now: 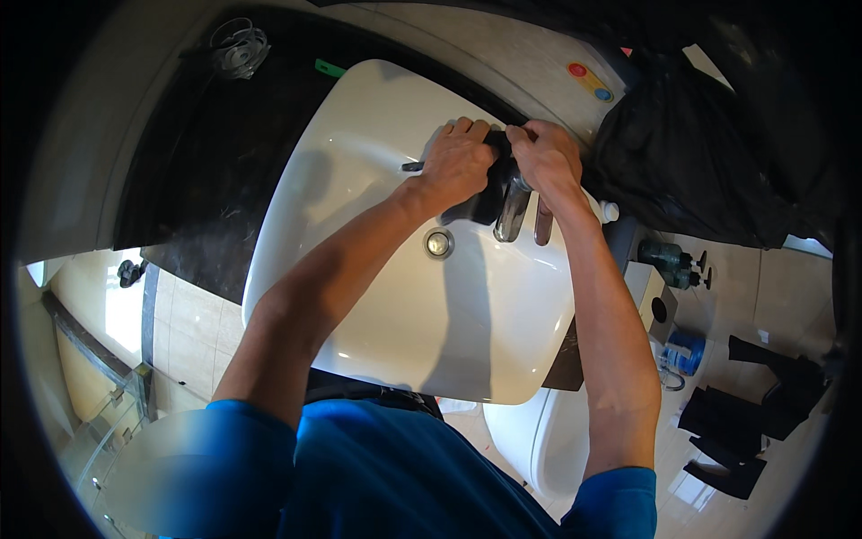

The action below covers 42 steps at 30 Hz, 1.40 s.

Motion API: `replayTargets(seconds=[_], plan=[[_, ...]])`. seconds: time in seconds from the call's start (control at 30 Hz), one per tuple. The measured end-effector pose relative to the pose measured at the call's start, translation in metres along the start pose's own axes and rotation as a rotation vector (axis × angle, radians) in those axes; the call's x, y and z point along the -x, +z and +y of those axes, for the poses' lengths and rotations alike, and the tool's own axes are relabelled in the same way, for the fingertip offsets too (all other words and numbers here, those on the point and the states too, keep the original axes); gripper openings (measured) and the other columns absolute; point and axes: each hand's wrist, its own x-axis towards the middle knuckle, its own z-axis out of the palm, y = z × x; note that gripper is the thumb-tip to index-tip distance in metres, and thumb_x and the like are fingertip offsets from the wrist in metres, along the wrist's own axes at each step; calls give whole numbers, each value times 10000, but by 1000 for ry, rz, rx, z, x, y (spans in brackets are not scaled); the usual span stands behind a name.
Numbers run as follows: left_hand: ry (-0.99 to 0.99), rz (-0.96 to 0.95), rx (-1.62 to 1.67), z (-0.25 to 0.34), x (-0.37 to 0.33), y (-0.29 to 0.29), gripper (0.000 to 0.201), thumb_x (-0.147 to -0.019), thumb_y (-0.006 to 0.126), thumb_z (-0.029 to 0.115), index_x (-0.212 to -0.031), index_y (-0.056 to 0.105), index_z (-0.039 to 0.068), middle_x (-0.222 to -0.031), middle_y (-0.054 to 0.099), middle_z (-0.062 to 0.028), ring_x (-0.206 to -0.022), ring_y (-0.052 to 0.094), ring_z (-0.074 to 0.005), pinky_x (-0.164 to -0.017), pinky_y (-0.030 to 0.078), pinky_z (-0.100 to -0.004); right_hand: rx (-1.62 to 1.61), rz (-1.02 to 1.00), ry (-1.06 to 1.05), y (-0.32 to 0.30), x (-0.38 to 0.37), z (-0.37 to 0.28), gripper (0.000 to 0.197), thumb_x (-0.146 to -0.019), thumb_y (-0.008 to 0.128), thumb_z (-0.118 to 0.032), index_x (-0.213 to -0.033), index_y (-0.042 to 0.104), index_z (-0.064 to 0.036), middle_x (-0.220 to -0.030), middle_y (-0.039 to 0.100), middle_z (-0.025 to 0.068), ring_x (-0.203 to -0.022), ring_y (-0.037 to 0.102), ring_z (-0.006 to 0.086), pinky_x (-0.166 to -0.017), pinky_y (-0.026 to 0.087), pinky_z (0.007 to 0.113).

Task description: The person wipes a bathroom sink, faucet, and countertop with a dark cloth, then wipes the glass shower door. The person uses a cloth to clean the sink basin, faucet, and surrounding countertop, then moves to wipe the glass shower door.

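Over the back of the white washbasin [359,216], my left hand [460,163] is closed around the left side of a smooth black object [490,199] whose kind I cannot make out. A short dark stick-like piece [412,167] pokes out left of that hand; its other end is hidden. My right hand [546,160] has its fingers curled at the object's top right edge, just above the chrome faucet [512,214]. A second metal piece [543,223] shows beneath my right wrist. The round drain [438,243] lies below my left hand, not touched.
A dark countertop [202,189] extends left, with a clear coiled item [241,49] and a green strip [329,67] on it. A black bag [682,153] hangs at right. Pump bottles [669,260], a white toilet [525,436] and black cloths [741,418] on the floor lie rightward.
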Motion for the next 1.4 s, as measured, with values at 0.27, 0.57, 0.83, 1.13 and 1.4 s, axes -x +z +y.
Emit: replayTargets(seconds=[0.27,0.57,0.83,1.13,1.4], plan=[[-33,26,-74,10,15,0,133,-801,661,97,-884,763,79,-1092,596,-98,-1057,540,-304,-913,459,-406,-13,26,-6,1,-4,3,379,-885,588,-393,-1110,719,-118,-1140,709,153,-1083,661,341,-943,516,423],[-92,90,-20,24,30,1,105,-755,714,103,-836,775,74,-1010,639,-105,-997,573,-309,-882,483,-417,-11,20,-52,1,-3,4,340,-876,584,-353,-1050,736,-104,-1072,721,170,-1037,675,351,-900,531,426],[-93,191,-113,16,17,9,117,-779,674,84,-844,770,71,-994,638,-107,-957,586,-314,-866,491,-413,-20,34,-70,1,-1,3,339,-874,588,-348,-1058,736,-105,-1071,723,162,-1026,680,348,-897,533,427],[3,259,-49,32,45,14,63,-732,683,97,-742,732,58,-941,621,-112,-912,579,-316,-790,497,-419,-28,45,-85,3,-1,7,320,-859,596,-334,-1025,741,-101,-1046,728,168,-1005,684,354,-884,535,431],[-53,315,-76,9,14,12,58,-778,679,103,-755,729,85,-888,615,-105,-868,575,-313,-770,482,-445,-47,45,-70,1,0,2,322,-850,600,-337,-1008,742,-95,-1027,729,170,-994,685,359,-878,535,433]])
